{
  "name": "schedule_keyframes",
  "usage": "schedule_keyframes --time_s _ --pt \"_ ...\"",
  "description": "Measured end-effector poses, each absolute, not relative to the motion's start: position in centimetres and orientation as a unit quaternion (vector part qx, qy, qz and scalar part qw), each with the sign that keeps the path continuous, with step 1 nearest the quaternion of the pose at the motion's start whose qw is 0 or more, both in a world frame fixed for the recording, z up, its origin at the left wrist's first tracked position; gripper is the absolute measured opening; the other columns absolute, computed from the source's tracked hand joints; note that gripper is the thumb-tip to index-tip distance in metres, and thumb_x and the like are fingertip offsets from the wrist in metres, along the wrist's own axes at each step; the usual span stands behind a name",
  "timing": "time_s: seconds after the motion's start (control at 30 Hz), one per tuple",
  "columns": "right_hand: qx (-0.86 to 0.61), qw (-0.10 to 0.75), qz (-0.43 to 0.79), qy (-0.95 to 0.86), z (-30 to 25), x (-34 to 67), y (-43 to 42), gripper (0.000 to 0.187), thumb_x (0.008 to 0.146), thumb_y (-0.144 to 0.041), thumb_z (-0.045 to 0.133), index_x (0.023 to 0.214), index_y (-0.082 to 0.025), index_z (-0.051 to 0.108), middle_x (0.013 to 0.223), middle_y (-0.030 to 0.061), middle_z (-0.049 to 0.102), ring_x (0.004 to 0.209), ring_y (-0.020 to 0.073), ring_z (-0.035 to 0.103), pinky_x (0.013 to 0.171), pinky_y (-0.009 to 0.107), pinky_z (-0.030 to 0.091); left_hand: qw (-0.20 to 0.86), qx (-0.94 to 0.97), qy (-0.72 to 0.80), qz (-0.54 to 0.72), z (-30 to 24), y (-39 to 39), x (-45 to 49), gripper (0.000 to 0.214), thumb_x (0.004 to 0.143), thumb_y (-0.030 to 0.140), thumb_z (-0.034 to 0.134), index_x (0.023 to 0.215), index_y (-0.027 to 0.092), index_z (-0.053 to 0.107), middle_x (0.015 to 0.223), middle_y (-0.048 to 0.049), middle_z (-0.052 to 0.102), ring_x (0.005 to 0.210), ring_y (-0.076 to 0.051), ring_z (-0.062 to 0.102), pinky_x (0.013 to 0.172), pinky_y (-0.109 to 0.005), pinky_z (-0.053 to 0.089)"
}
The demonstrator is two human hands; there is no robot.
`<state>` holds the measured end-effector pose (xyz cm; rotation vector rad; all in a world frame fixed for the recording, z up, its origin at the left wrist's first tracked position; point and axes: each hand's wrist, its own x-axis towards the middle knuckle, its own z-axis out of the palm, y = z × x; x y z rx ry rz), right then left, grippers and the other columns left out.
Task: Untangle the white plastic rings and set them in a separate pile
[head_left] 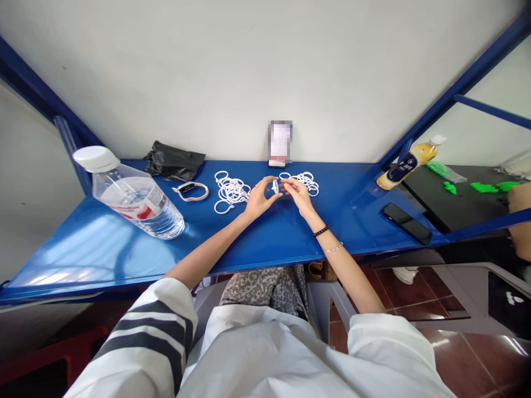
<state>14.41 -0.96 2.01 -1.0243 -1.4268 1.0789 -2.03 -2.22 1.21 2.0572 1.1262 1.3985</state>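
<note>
Above the blue table, my left hand point(260, 200) pinches a white plastic ring point(275, 186) between thumb and fingers, and the ring is seen nearly edge-on. My right hand point(301, 197) faces it from the right, its fingertips drawn together close to the ring; whether anything small is in them is too fine to make out. A loose heap of white plastic rings point(233, 189) lies left of my left hand. Behind my right hand is a smaller group of the same rings point(307, 178), partly covered by the fingers.
A phone point(280, 145) leans against the wall. At left stand a large water bottle point(139, 202), a black plastic bag point(174, 161) and a banded watch point(191, 191). A juice bottle point(409, 164) and a dark phone point(406, 223) are at right, beside a blue frame bar point(493, 112).
</note>
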Motion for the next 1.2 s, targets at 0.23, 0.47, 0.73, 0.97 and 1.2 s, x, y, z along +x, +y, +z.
schedule_keyframes --time_s 0.23,0.47,0.73,0.97,1.2 --pt "-0.416 0.481 0.527 -0.564 2.12 14.23 -1.07 0.041 0.073 -0.056 0.070 0.095 -0.021 0.072 0.089 0.0039 0.072 0.083 0.0194 0.068 0.079 0.034 0.056 0.182 0.744 0.391 0.510 1.62 -2.33 -2.10 0.049 0.082 0.053 0.065 0.118 0.021 0.058 0.132 -0.0135 0.056 0.123 -0.027 0.052 0.084 -0.035 0.052" --pt "-0.411 0.502 0.525 -0.551 2.49 14.52 -1.11 0.035 0.070 -0.053 0.073 0.084 -0.021 0.068 0.078 0.0013 0.069 0.074 0.0158 0.065 0.076 0.032 0.054 0.157 0.735 0.411 0.517 1.11 -1.76 -2.41 0.046 0.081 0.053 0.066 0.112 0.020 0.060 0.118 -0.0121 0.059 0.113 -0.025 0.055 0.085 -0.035 0.051" --pt "-0.403 0.498 0.531 -0.555 2.63 14.41 -1.28 0.034 0.070 -0.051 0.073 0.083 -0.021 0.068 0.076 0.0006 0.067 0.070 0.0142 0.063 0.075 0.030 0.052 0.128 0.743 0.422 0.503 0.86 -1.70 -2.44 0.042 0.082 0.047 0.067 0.114 0.021 0.058 0.114 -0.0102 0.056 0.109 -0.025 0.055 0.085 -0.035 0.050" --pt "-0.406 0.496 0.467 -0.609 2.11 14.26 -1.04 0.031 0.071 -0.044 0.073 0.088 -0.020 0.065 0.093 0.0040 0.068 0.087 0.0188 0.064 0.084 0.035 0.052 0.102 0.770 0.422 0.468 1.00 -2.00 -2.39 0.039 0.083 0.032 0.065 0.119 0.021 0.055 0.113 -0.0089 0.057 0.106 -0.023 0.056 0.087 -0.035 0.050" --pt "-0.403 0.496 0.425 -0.641 2.15 14.30 -1.18 0.056 0.068 -0.034 0.074 0.119 -0.027 0.055 0.132 0.0066 0.056 0.115 0.0237 0.057 0.086 0.034 0.052 0.079 0.802 0.399 0.438 1.25 -2.41 -2.21 0.037 0.083 0.025 0.061 0.119 0.020 0.054 0.111 -0.0086 0.060 0.107 -0.024 0.056 0.091 -0.037 0.049"
